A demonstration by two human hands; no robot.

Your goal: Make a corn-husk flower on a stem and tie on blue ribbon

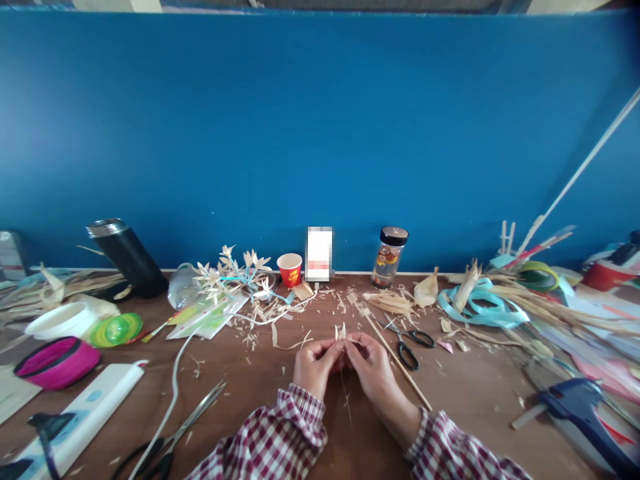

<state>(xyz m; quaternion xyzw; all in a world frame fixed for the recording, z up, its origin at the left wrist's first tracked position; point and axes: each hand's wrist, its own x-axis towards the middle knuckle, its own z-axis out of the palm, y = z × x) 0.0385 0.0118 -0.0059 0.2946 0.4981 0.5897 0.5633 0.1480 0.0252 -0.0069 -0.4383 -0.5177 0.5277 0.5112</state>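
Above the middle of the table my left hand (316, 363) and my right hand (371, 370) meet, both closed in a fingertip pinch. Between them they grip a small pale husk flower (341, 331), its pointed petals sticking up over the thumbs. The lower part of this piece is hidden by the fingers. A thin fibre (347, 400) dangles below the hands. Just right of my right hand lies a long thin stick (397, 363), and beyond it black-handled scissors (410, 343).
Finished-looking pale flowers (250, 263) lie back left, near a red paper cup (290, 270) and a lidded glass bottle (389, 257). Open scissors (185, 427), a white cable (176, 377) and a power strip (85, 427) are left. A blue glue gun (583, 407) and ribbon (493, 307) are right.
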